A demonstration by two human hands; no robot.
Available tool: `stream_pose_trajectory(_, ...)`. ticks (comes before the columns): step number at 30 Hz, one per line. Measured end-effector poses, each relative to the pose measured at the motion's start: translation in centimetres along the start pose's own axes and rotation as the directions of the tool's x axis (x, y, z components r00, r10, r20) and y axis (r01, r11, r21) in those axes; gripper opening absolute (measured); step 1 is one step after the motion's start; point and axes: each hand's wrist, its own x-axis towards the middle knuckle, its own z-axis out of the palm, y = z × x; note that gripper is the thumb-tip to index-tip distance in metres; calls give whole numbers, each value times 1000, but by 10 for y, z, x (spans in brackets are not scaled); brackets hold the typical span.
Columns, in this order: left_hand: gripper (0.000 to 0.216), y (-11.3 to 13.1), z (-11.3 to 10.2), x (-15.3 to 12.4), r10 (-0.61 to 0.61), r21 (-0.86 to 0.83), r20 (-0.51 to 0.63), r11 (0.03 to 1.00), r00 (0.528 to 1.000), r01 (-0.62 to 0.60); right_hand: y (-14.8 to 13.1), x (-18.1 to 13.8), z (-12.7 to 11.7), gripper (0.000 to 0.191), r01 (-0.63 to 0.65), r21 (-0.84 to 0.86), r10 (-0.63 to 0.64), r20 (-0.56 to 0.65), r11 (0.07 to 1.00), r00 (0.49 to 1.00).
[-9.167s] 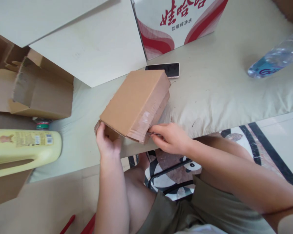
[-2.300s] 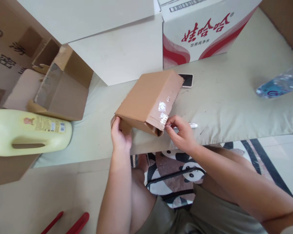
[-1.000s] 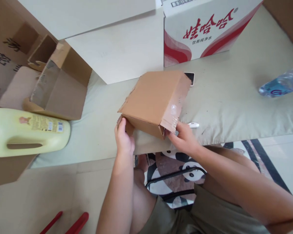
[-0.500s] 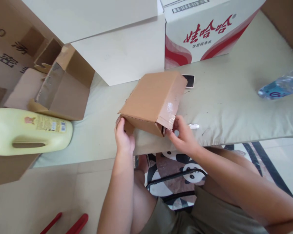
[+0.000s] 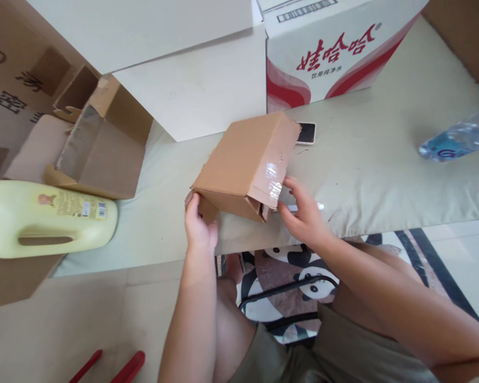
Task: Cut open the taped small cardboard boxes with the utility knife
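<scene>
A brown cardboard box (image 5: 239, 154) sits tilted on the cloth-covered surface, with a loose flap at its right end carrying shiny clear tape. My left hand (image 5: 199, 226) grips the box's near left corner, thumb low and fingers partly hidden by the cardboard. Beside the taped flap, my right hand (image 5: 303, 215) has thumb and forefinger spread, the fingertips at or close to the flap's edge. A slim white object (image 5: 320, 206) lies behind my right hand, partly covered by it.
A phone (image 5: 307, 133) lies behind the box, near a white carton (image 5: 199, 90) and a red-and-white carton (image 5: 327, 69). To the left are an open cardboard box (image 5: 104, 149) and a pale yellow jug (image 5: 88, 221). A plastic bottle (image 5: 455, 141) lies far right.
My right hand has let go of the flap's lower corner, and its fingers have spread apart. The taped flap now stands out more from the box. My left hand keeps its hold.
</scene>
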Motion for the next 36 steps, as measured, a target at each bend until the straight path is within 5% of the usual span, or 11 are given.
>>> stream_pose_trajectory(18, 33, 1, 6, -5, -43, 111, -70, 993, 997, 51, -2, -3, 4, 48, 105, -43, -100, 96, 994, 990)
stream_pose_trajectory(27, 38, 2, 4, -5, -87, 175, -68, 980, 994, 98, 0, -4, 3, 43, 66, -88, -58, 93, 994, 994)
stream_pose_trajectory(36, 32, 1, 2, -4, -40, 231, -37, 972, 999, 47, -1, 2, 0, 26, 165, -93, -152, 139, 982, 979)
